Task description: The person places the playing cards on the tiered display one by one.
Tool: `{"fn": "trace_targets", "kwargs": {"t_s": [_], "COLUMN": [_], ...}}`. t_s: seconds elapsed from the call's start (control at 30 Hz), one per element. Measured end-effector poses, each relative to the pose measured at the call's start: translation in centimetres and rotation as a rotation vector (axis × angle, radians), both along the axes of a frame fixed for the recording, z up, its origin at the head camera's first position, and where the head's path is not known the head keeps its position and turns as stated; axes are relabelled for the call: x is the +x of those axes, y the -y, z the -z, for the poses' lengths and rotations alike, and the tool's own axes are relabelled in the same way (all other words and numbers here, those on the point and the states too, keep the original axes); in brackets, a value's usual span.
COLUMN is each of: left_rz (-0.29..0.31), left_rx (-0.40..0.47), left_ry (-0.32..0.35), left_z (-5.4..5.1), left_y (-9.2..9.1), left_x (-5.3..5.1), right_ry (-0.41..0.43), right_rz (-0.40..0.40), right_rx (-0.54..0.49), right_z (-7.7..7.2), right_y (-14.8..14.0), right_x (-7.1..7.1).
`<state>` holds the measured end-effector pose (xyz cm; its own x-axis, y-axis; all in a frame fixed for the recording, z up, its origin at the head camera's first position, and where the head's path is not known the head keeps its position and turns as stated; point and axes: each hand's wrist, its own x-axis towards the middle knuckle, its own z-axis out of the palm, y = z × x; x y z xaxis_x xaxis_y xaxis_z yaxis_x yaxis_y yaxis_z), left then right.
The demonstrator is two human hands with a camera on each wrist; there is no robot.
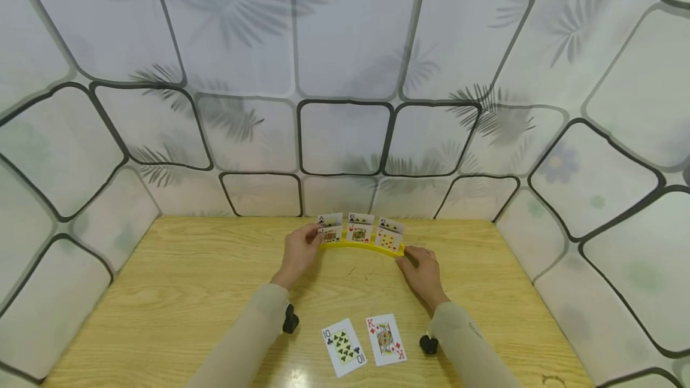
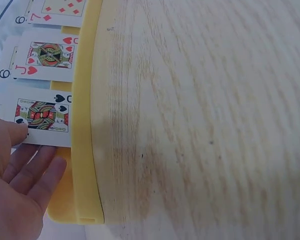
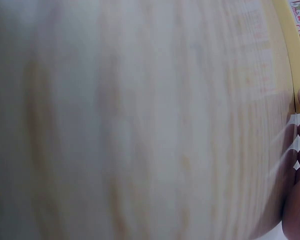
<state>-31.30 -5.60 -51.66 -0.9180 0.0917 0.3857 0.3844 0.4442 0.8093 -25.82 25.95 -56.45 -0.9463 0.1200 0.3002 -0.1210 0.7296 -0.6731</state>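
A curved yellow card holder (image 1: 345, 245) stands toward the back of the table with playing cards upright in two rows. Its front row has a spade face card (image 2: 42, 117), a jack of hearts (image 2: 50, 55) and a seven of diamonds (image 1: 388, 239). My left hand (image 1: 300, 251) pinches the spade face card's outer edge, thumb over its front; the fingers are partly behind it. At the holder's right end, my right hand (image 1: 423, 271) grips the yellow tip, its thumb on the front. Only part of that hand shows in the right wrist view.
On the table (image 1: 215, 280), between the forearms, a ten of clubs (image 1: 344, 347) and a king of diamonds (image 1: 386, 339) lie face up, side by side. Patterned walls (image 1: 345, 136) enclose the back and both sides.
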Motion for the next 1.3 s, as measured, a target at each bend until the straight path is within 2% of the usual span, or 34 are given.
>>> {"fn": "trace_targets", "kwargs": {"t_s": [0.2, 0.47, 0.73, 1.0, 1.3], "left_rz": [0.002, -0.033, -0.02, 0.017, 0.057], "left_rx": [-0.03, -0.061, -0.089, -0.192, -0.304], "left_ry": [0.012, 0.051, -0.003, 0.063, 0.001], "left_z": [-0.1, 0.0, 0.5, 0.9, 0.8], "left_y": [0.1, 0.6, 1.6, 2.0, 2.3], "left_x": [0.4, 1.0, 2.1, 4.6, 7.9], "right_ry": [-0.007, 0.008, -0.016, -0.006, 0.027], "right_rz": [0.002, 0.002, 0.005, 0.002, -0.001], "right_rx": [0.002, 0.004, 0.004, 0.008, 0.005], "right_z": [0.1, 0.0, 0.1, -0.5, -0.5], "right_y": [0.0, 0.1, 0.1, 0.1, 0.2], "right_x": [0.0, 0.0, 0.0, 0.3, 0.2]}}
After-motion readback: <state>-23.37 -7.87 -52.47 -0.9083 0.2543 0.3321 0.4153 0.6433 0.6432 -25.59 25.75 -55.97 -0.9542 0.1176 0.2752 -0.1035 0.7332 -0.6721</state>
